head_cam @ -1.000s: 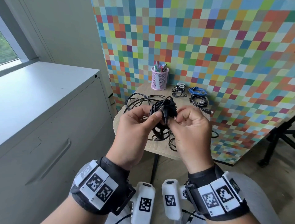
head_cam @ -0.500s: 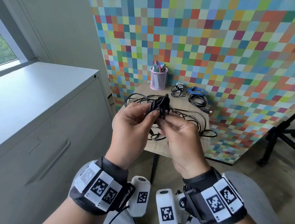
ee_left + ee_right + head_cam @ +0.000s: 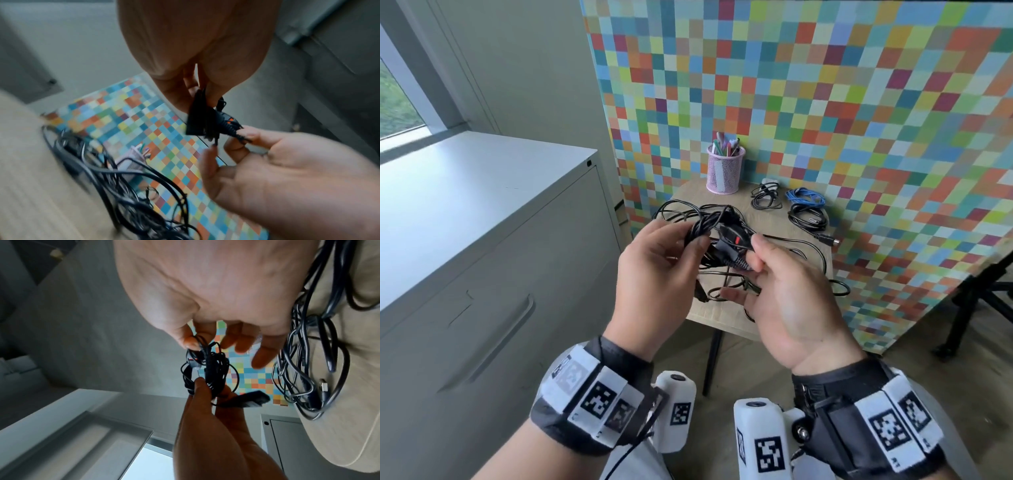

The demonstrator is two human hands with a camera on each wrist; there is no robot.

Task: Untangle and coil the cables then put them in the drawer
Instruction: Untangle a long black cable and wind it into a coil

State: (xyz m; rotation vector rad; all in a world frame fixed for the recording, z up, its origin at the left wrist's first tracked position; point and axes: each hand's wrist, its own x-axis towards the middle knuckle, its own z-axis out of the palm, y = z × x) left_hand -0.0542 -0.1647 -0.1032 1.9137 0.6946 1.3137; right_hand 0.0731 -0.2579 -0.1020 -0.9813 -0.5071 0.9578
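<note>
Both hands hold a small coiled black cable bundle [image 3: 710,233] above the round wooden table [image 3: 726,317]. My left hand [image 3: 671,260] pinches the bundle's loops [image 3: 213,374] between thumb and fingers. My right hand [image 3: 767,267] pinches the cable end beside a black plug with a red mark [image 3: 736,240], its other fingers spread loosely. In the left wrist view the plug [image 3: 224,123] sits between both hands. A loose tangle of black cables [image 3: 784,253] lies on the table under the hands. The grey drawer cabinet [image 3: 493,308] stands at the left, its drawer closed.
A pink mesh pen cup [image 3: 724,171] stands at the table's back. Beside it lie a small coiled black cable [image 3: 767,197], a blue coil [image 3: 804,198] and another black coil [image 3: 808,219]. A chequered panel [image 3: 825,102] backs the table. A black stand [image 3: 976,308] is at right.
The right hand has turned and opened its outer fingers, now pinching the cable end by the red-marked plug. The bundle has tilted, showing the plug. The left hand keeps its hold.
</note>
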